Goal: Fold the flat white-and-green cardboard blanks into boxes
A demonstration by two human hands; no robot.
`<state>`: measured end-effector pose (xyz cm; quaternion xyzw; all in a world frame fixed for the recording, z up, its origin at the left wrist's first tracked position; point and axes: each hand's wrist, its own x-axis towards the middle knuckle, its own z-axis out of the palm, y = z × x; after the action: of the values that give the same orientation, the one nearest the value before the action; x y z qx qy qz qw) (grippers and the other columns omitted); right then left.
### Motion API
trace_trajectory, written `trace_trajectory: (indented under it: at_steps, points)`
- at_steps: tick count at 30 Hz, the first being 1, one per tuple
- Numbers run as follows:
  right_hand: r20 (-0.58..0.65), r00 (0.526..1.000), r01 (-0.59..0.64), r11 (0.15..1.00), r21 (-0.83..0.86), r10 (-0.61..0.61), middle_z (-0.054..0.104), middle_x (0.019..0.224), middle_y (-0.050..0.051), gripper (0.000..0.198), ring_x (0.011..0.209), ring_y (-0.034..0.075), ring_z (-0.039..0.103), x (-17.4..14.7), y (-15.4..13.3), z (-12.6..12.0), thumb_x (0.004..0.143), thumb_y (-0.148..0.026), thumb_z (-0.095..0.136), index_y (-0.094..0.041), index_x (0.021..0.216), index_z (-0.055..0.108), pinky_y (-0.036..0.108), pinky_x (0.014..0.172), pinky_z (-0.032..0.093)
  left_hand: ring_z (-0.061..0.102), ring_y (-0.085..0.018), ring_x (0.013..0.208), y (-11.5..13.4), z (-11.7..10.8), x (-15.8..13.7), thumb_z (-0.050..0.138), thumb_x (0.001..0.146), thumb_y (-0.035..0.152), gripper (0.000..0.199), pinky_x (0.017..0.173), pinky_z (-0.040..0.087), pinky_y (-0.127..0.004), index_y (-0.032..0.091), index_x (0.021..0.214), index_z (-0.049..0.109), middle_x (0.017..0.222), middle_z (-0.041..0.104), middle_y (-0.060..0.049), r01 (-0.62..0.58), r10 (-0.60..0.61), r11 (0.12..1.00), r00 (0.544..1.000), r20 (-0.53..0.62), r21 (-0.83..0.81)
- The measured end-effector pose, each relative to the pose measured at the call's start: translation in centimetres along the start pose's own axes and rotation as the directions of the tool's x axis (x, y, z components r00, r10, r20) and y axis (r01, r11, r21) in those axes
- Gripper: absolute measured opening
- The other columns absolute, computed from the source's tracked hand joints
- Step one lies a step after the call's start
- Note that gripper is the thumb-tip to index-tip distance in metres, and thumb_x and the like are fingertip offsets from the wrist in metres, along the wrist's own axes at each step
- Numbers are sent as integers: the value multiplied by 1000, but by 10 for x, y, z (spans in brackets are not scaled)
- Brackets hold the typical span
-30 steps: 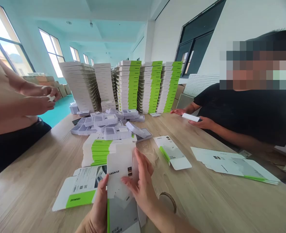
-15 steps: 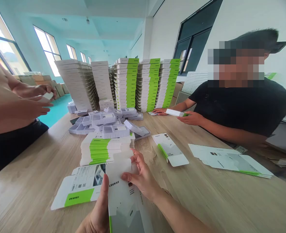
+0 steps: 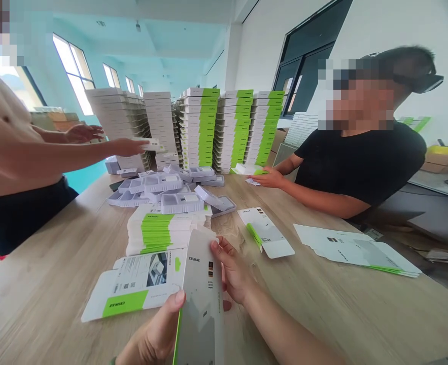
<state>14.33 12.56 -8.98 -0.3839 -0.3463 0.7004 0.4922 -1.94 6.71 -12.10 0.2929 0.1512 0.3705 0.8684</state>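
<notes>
A white, grey and green cardboard box (image 3: 199,299) is in both my hands over the near table edge, its side fold now standing up. My left hand (image 3: 159,322) grips its left edge low down, thumb on the edge. With thumb on the front face, my right hand (image 3: 234,268) holds its upper right side. Just left of the box lies a flat printed carton (image 3: 132,289). Behind it sits a stack of flat cartons (image 3: 157,230) with green bands. Several pale plastic trays (image 3: 181,203) are heaped beyond that stack.
One folded carton (image 3: 265,230) and a fanned pile of flat cartons (image 3: 356,251) lie to the right. Tall stacks of boxes (image 3: 201,126) stand at the back. Co-workers' hands, at left (image 3: 127,147) and right (image 3: 271,177), hold white boxes.
The box in my hands has turned slightly and its top flap no longer sticks up. My right hand has moved down its right side. Both co-workers have moved their boxes toward the back stacks.
</notes>
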Motion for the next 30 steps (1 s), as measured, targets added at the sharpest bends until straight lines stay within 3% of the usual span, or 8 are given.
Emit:
trace_trajectory:
  at_steps: [3,6,9,13,22,26,30]
  points:
    - [44,998,46,998,-35,-45,68,78,-4,59,56,14,55,-2,-5,0,67,-71,83,-27,88,49,23,43,34,60,-45,129,7,-3,-2,78,73,69,70,112,41,-55,16,120,78,125,76,-18,30,-33,995,999,34,98]
    - [136,987,103,987,-121,-86,70,83,-1,49,77,18,63,-4,-13,-5,76,-69,78,-24,85,60,30,70,48,57,-44,132,13,-5,-4,80,72,68,74,107,45,-52,21,128,75,138,69,-15,29,-34,987,999,30,155]
    - [218,974,108,971,-211,-61,71,82,0,44,84,21,64,-1,-18,-13,77,-64,81,-22,82,68,35,84,47,58,-43,130,13,-4,-3,81,71,68,74,105,46,-52,22,128,74,137,68,-14,1,-5,982,1000,20,190]
    - [236,968,141,964,-225,-87,73,86,2,47,94,24,66,2,-24,-21,77,-67,79,-22,83,71,38,92,45,61,-38,122,11,0,2,84,71,62,74,103,46,-51,26,134,68,133,67,-13,-32,31,974,999,8,226]
    - [270,953,213,935,-283,-136,74,91,1,43,98,25,66,-2,-34,-20,79,-66,77,-24,82,74,40,98,45,61,-36,121,12,2,-1,89,70,54,67,102,46,-48,26,126,69,131,65,-11,-35,42,976,999,-29,216]
    - [314,949,131,955,-264,-43,77,91,2,38,95,25,69,-5,-35,-19,73,-57,86,-24,89,77,41,95,47,64,-38,120,9,0,-1,88,69,59,76,102,47,-51,25,134,67,131,68,-13,-1,-2,986,1000,13,168]
    - [266,964,75,983,-166,-29,77,83,5,48,86,26,72,-4,-28,-18,75,-66,80,-21,89,76,40,81,53,69,-37,113,14,7,1,86,70,62,73,96,52,-48,22,129,70,119,75,-14,32,-41,984,998,49,178]
